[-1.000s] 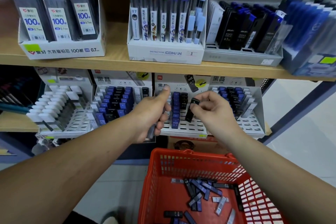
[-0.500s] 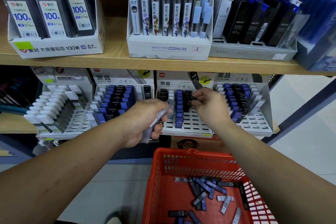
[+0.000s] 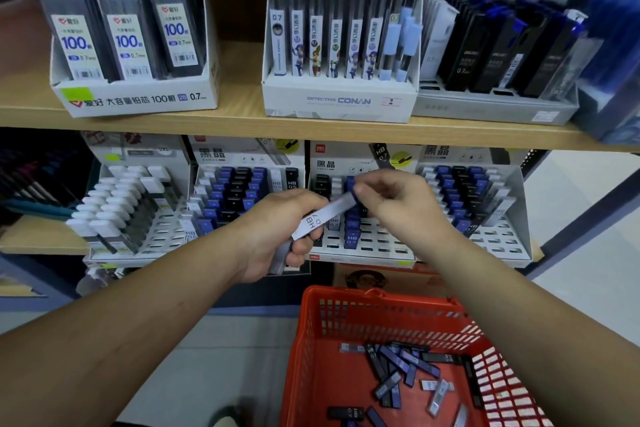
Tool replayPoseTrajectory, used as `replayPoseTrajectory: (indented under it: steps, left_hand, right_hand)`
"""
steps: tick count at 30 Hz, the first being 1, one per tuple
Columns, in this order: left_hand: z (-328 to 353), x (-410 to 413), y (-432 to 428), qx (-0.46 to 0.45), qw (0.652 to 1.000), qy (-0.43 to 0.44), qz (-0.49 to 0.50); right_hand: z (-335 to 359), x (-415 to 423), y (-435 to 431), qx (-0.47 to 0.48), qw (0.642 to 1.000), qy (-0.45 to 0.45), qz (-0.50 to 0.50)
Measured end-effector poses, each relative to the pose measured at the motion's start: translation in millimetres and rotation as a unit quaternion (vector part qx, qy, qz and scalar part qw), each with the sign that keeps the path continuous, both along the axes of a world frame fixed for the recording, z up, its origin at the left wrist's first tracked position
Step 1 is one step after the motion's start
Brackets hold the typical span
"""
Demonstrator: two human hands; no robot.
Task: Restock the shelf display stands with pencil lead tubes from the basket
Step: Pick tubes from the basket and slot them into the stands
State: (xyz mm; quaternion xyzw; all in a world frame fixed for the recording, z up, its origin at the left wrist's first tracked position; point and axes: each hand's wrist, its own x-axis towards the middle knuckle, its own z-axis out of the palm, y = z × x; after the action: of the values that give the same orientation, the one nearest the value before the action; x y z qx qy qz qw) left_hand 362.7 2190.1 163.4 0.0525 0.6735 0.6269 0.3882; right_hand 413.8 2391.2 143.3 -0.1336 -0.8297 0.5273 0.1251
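Note:
My left hand (image 3: 280,232) grips a small bundle of lead tubes in front of the lower shelf. One white tube (image 3: 323,217), marked HB, sticks up out of that bundle toward the right. My right hand (image 3: 391,201) pinches the upper end of this white tube. Both hands hover before the middle display stand (image 3: 363,246), whose slotted tray holds a column of blue tubes (image 3: 351,225) and a few black ones. Below, the red basket (image 3: 346,322) holds several loose blue, black and white tubes (image 3: 398,371).
Two similar stands flank the middle one: a left stand (image 3: 242,198) and a right stand (image 3: 471,204), both partly filled. A stand of white-capped tubes (image 3: 121,208) sits further left. The upper wooden shelf (image 3: 242,121) carries lead boxes and pens. Floor lies right.
My right hand left the black tube in the middle stand and moved left to pinch the white tube sticking out of my left hand's bundle. The view tilted slightly.

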Motion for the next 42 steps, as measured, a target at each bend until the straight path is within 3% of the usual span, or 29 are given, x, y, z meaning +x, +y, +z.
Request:
replayPoseTrajectory:
  steps: [1,3,9,13,18,23,32,42]
  left_hand:
    - [0,1,1,0.006,1.000,0.000,-0.005]
    - [0,2,2,0.019,1.000,0.006,-0.007]
    - [1,3,-1,0.051,0.997,0.019,0.052]
    - [5,11,3,0.039,0.997,0.064,0.031]
    - [17,34,35,0.021,0.997,0.076,-0.024]
    - [22,39,67,0.077,0.995,-0.065,-0.022]
    - [12,60,109,0.064,0.992,-0.039,-0.097]
    - [7,66,119,0.070,0.994,-0.050,-0.073]
  right_hand:
    - [8,4,-7,-0.081,0.996,-0.010,0.028]
    - [17,12,-16,-0.143,0.987,-0.018,0.075]
    - [21,31,-6,-0.123,0.985,-0.073,0.096]
    - [22,47,-4,-0.045,0.978,-0.113,0.170]
    - [21,68,8,-0.088,0.984,-0.080,0.131]
    - [25,93,53,-0.109,0.991,-0.062,0.039]
    - [16,124,148,0.031,0.976,0.040,-0.212]
    - [-11,105,165,0.056,0.973,0.009,-0.223]
